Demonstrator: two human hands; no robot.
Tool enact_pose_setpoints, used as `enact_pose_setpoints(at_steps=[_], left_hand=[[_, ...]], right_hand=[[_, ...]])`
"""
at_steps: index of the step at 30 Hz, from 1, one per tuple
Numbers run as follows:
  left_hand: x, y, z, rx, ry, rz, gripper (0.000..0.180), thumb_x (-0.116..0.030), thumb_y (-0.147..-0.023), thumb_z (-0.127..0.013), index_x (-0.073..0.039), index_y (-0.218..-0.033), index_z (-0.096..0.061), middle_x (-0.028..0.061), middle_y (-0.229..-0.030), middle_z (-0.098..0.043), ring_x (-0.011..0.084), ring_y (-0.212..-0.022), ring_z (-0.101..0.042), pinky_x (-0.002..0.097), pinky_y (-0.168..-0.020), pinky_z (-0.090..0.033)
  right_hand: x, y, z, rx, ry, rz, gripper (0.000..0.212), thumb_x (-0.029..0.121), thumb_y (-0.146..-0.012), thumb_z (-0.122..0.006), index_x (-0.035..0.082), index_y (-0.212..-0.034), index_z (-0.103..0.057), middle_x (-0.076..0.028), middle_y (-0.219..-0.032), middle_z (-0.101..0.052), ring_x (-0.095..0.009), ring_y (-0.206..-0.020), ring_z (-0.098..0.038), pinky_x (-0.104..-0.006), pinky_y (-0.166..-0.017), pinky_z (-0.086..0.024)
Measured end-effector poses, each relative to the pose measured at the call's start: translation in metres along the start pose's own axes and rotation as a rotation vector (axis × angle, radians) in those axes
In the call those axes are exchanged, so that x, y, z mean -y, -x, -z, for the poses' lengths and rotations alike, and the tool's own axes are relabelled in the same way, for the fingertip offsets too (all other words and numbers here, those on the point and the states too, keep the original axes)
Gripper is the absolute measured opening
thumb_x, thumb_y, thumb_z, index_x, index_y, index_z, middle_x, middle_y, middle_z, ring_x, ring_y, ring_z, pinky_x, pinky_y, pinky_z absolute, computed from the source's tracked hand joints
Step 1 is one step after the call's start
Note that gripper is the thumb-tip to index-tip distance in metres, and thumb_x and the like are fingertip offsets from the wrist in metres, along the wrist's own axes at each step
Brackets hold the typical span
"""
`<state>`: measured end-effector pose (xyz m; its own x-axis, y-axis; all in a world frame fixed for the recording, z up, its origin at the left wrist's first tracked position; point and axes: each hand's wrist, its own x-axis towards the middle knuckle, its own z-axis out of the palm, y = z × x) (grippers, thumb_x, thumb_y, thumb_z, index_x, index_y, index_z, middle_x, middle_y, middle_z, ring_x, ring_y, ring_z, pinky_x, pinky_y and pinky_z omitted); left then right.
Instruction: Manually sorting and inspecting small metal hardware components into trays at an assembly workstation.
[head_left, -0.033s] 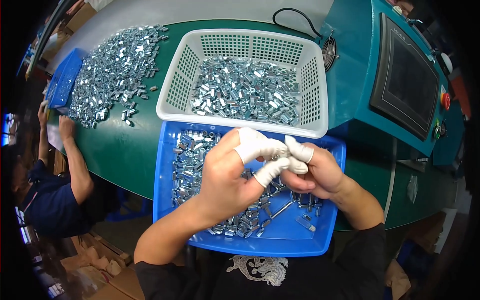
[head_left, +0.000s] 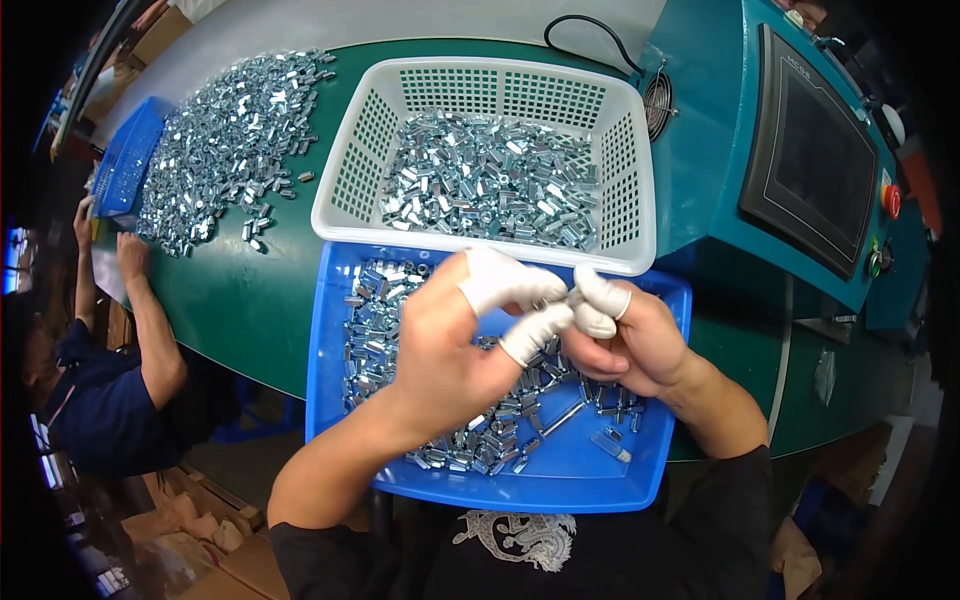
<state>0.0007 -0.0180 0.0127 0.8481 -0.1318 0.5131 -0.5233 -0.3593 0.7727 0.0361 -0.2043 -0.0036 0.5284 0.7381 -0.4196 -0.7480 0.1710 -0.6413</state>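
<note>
Both hands meet above a blue tray (head_left: pixel 590 490) of small silver hex-shaped metal pieces (head_left: pixel 480 450). My left hand (head_left: pixel 450 335), white covers on its thumb and fingers, pinches a small metal piece (head_left: pixel 543 303) that is mostly hidden. Close against its fingertips, my right hand (head_left: pixel 635 335) has its covered thumb and fingers closed on a metal piece (head_left: pixel 574 298), also largely hidden. In the tray below the hands lie a thin metal rod (head_left: pixel 563 418) and a small clear tube with a pale end (head_left: pixel 610 446).
A white perforated basket (head_left: pixel 335 205) of similar pieces stands behind the tray. To its left, a large pile (head_left: pixel 230 140) of them lies on the green table (head_left: pixel 250 310) beside another blue tray (head_left: pixel 125 170). A person (head_left: pixel 110 390) works there. A teal machine (head_left: pixel 700 150) with a screen stands right.
My left hand has shifted slightly left, and its fingertips have drawn a little apart from the right hand's. My right hand is nearly still.
</note>
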Motion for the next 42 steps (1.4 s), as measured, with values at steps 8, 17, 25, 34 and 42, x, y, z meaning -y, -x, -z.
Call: enact_pose_setpoints(at_steps=[8, 17, 25, 34, 42], left_hand=[[0.031, -0.011, 0.021, -0.271, -0.156, 0.244, 0.019, -0.001, -0.078, -0.068, 0.001, -0.096, -0.062, 0.0009, -0.079, -0.060, 0.0036, -0.062, -0.048, 0.0171, -0.058, -0.041], [0.036, 0.012, 0.004, 0.107, -0.848, 0.032, 0.011, -0.011, -0.075, -0.066, -0.004, -0.084, -0.066, 0.0128, -0.078, -0.063, 0.0306, -0.064, -0.062, 0.0391, -0.056, -0.049], [0.036, 0.023, -0.010, 0.366, -0.989, 0.191, 0.010, -0.014, -0.076, -0.064, -0.005, -0.081, -0.065, 0.0136, -0.070, -0.060, 0.0326, -0.059, -0.060, 0.0410, -0.053, -0.047], [0.027, 0.020, -0.013, 0.405, -0.697, 0.166, 0.021, -0.013, -0.070, -0.071, -0.005, -0.089, -0.069, 0.0109, -0.073, -0.057, 0.0299, -0.068, -0.059, 0.0391, -0.059, -0.047], [0.015, 0.017, 0.001, 0.048, 0.184, 0.505, 0.019, 0.002, -0.079, -0.068, 0.001, -0.097, -0.063, 0.0053, -0.090, -0.065, 0.0110, -0.078, -0.062, 0.0231, -0.072, -0.049]], right_hand=[[0.002, -0.004, -0.004, -0.157, 0.116, 0.237, 0.049, 0.037, -0.099, -0.029, 0.007, -0.062, -0.041, -0.002, -0.049, -0.039, -0.006, -0.037, -0.027, -0.0224, -0.035, -0.023], [-0.002, -0.002, -0.002, -0.126, 0.126, 0.286, 0.047, 0.039, -0.097, -0.036, 0.008, -0.063, -0.046, 0.000, -0.051, -0.043, -0.005, -0.039, -0.031, -0.0207, -0.035, -0.022], [-0.011, -0.001, 0.003, -0.079, 0.110, 0.325, 0.048, 0.040, -0.096, -0.040, 0.011, -0.059, -0.045, 0.000, -0.048, -0.045, -0.006, -0.039, -0.035, -0.0222, -0.038, -0.026], [-0.013, -0.003, 0.006, -0.056, 0.227, 0.411, 0.040, 0.033, -0.097, -0.038, 0.008, -0.067, -0.047, 0.000, -0.055, -0.046, -0.005, -0.044, -0.035, -0.0212, -0.039, -0.026], [-0.007, 0.003, -0.002, -0.172, 0.367, 0.474, 0.039, 0.028, -0.098, -0.039, 0.007, -0.067, -0.048, 0.002, -0.057, -0.046, -0.005, -0.052, -0.039, -0.0228, -0.049, -0.032]])
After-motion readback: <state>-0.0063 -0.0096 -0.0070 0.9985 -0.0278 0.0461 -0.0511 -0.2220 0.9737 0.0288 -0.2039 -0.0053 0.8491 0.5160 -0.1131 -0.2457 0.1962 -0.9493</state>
